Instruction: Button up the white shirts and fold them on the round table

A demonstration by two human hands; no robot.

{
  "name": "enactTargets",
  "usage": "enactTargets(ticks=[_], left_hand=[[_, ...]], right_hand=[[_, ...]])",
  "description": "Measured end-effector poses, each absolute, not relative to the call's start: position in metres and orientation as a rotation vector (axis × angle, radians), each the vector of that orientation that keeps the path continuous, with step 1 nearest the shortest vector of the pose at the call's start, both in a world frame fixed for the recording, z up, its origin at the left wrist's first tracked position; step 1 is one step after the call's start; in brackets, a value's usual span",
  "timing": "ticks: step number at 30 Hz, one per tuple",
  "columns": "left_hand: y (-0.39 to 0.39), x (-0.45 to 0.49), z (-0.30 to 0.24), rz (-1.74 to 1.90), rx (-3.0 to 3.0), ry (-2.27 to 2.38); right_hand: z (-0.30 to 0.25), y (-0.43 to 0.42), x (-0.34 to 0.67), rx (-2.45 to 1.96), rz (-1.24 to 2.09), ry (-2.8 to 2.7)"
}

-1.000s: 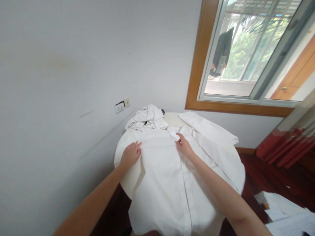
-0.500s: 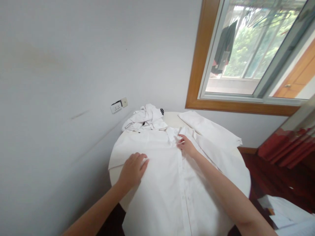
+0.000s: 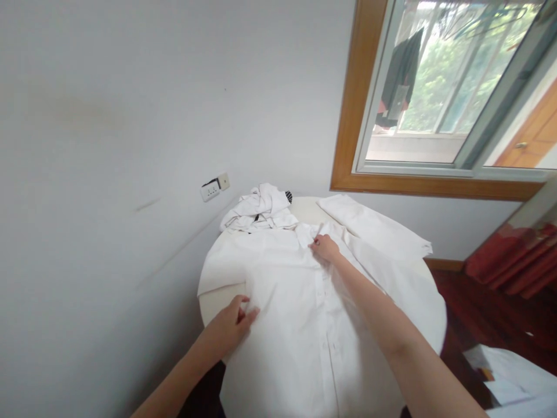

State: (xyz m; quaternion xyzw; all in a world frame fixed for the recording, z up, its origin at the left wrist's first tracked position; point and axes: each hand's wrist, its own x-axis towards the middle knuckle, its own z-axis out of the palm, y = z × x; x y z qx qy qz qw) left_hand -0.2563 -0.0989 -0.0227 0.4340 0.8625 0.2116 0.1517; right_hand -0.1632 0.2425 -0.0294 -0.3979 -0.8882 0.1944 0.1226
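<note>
I have the shirt point(image 3: 287, 337) spread front up on the table point(image 3: 305, 207), its lower end over the near rim. My right hand point(image 3: 327, 248) is just beside the collar point(image 3: 306, 234), fingers curled as if pinching, though I can't confirm a grip; my left hand point(image 3: 230, 328) is at the side edge, fingers bent, and I can't tell whether cloth sits between them. If my 2 hands pulled unevenly, the front could skew and crease; the overhanging weight could also drag it off, and a wide sweep could snag the heap point(image 3: 261, 206) behind.
</note>
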Motion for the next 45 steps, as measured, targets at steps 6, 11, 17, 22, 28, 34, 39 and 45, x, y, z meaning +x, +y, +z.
enactTargets(ticks=[6,11,17,22,28,34,39,45], left_hand=[[-0.094,-0.243,-0.035,0.870,1.242,2.509],[-0.099,-0.238,-0.044,1.076,1.407,2.583],[-0.111,-0.218,-0.032,0.549,1.290,2.706],[-0.119,-0.218,-0.019,0.139,1.302,2.793],[-0.075,-0.254,0.001,0.263,2.001,2.798],[0.003,-0.280,-0.025,0.432,2.288,2.509],[0.011,-0.290,-0.061,0.437,2.177,2.537],[-0.006,-0.307,-0.051,0.291,2.080,2.476]], right_hand=[[-0.009,0.257,-0.174,-1.074,0.361,-2.536],[0.006,0.272,-0.182,-1.084,0.181,-2.526],[-0.012,0.270,-0.190,-1.073,-0.063,-2.661],[-0.010,0.256,-0.181,-1.066,-0.078,-2.652],[0.000,0.209,-0.143,-0.615,-0.018,-2.739],[-0.036,0.183,-0.112,-0.738,0.158,-2.857],[-0.045,0.181,-0.113,-0.753,0.222,-2.867],[-0.043,0.163,-0.122,-0.768,0.240,-2.844]])
